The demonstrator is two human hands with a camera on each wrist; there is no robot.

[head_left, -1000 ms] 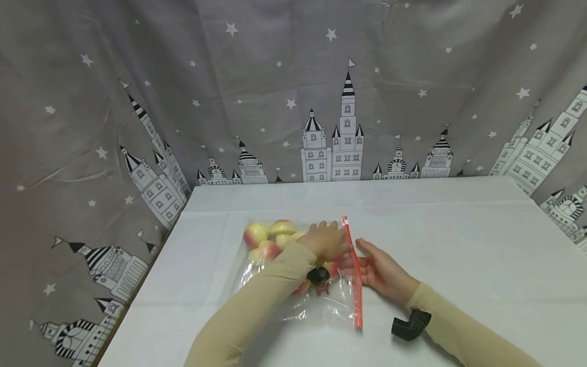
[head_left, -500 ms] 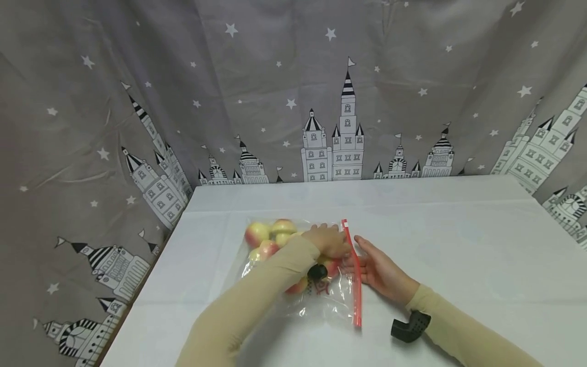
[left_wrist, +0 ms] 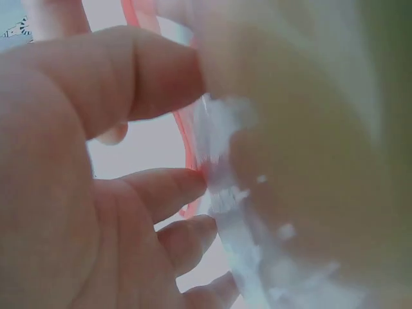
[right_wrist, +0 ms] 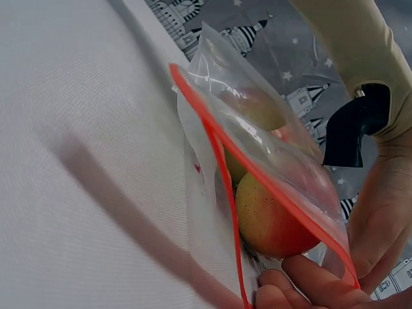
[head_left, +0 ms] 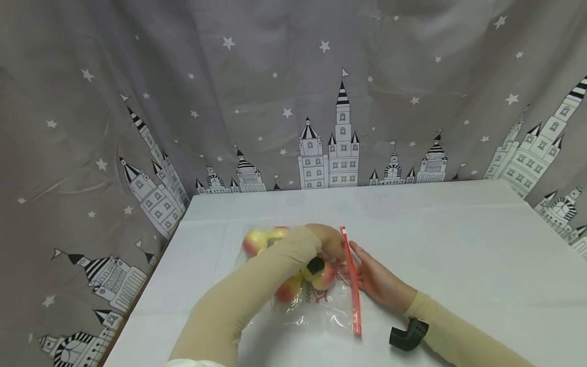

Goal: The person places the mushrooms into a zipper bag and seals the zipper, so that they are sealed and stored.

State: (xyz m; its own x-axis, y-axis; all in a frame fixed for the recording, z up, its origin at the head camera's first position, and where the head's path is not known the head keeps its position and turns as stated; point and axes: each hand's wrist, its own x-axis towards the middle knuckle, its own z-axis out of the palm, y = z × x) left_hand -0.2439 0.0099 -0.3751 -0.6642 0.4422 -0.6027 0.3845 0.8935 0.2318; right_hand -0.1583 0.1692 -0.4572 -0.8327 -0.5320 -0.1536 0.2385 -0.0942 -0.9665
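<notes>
A clear zip bag [head_left: 331,312] with a red closure strip [head_left: 354,295] lies on the table, holding several yellow-red apples [head_left: 255,242]. My left hand [head_left: 324,238] reaches over the bag near its far end, fingers bent down against the plastic. In the left wrist view its spread fingers [left_wrist: 170,187] touch the bag beside a blurred yellowish shape. My right hand [head_left: 384,283] is at the bag's mouth, thumb raised and fingers partly behind the strip. The right wrist view shows the mouth apart, an apple [right_wrist: 277,215] just inside, and my right fingers [right_wrist: 315,280] against its underside.
The white table [head_left: 440,244] extends around the bag. A grey curtain [head_left: 257,76] printed with castles and stars hangs behind and at the left. A black wrist mount [head_left: 408,334] sits on the right sleeve, another [head_left: 315,265] on the left.
My left hand has bent at the wrist, its fingers turning down toward the strip. Apples near the bag's middle have shifted toward the near side. The right hand has hardly moved.
</notes>
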